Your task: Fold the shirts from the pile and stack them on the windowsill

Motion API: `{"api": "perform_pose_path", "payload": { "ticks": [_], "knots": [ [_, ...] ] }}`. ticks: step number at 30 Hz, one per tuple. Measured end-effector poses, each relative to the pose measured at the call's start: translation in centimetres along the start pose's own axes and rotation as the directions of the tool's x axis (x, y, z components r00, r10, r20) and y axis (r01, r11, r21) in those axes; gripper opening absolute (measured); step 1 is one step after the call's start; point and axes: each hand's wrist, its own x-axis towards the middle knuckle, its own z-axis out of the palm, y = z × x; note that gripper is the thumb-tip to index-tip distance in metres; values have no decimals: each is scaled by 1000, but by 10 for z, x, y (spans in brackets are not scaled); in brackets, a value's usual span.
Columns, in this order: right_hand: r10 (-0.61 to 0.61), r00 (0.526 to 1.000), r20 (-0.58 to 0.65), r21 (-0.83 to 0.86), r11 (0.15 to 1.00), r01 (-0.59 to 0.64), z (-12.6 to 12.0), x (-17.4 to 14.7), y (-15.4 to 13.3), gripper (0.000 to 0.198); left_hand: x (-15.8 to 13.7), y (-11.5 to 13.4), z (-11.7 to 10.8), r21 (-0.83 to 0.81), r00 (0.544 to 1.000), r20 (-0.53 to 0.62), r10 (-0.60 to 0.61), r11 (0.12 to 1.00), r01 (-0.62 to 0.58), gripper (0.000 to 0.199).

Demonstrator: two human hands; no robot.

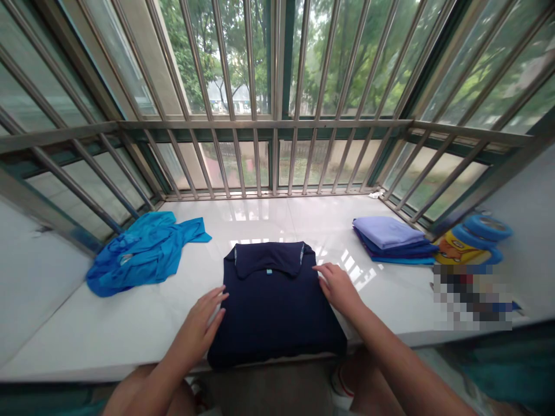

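Observation:
A dark navy collared shirt (pixel 277 312) lies folded on the white sill in front of me, its collar (pixel 269 257) toward the window and a small light-blue tag below it. My left hand (pixel 206 318) rests at the shirt's left edge, fingers stretched out and apart. At the upper right edge is my right hand (pixel 336 284), its fingers extended over the cloth's border. Neither hand grips the fabric. Off to the left sits a crumpled bright-blue garment (pixel 150 248). A stack of folded clothes (pixel 390 237), lilac on top with darker blues beneath, stands to the right.
The glossy white sill (pixel 286 219) ends at a front edge just before my legs. Metal window bars (pixel 273 156) enclose its back and sides. By the right wall stands a blue and yellow container (pixel 468 245), with a pixelated patch below it.

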Motion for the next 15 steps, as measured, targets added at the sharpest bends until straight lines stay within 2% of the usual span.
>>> {"api": "perform_pose_path", "payload": {
  "ticks": [2,5,7,9,11,15],
  "knots": [
    [-115,992,55,-32,993,116,6,7,-26,53,-13,15,8,59,990,101,103,992,-109,43],
    [-195,968,158,-71,976,208,13,23,-45,61,-35,27,17,134,954,215,208,962,-240,70],
    [-179,957,228,-80,976,202,16,31,-42,61,-47,31,19,179,940,251,230,944,-279,88],
    [-132,961,244,-82,984,156,18,34,-31,55,-54,33,20,224,941,256,221,934,-280,98],
    [-109,971,212,-74,989,127,18,35,-20,49,-57,36,19,248,944,254,209,930,-272,100],
    [-156,976,153,-110,979,174,16,40,-16,45,-56,40,16,235,947,255,194,938,-255,99]
  ]
}}
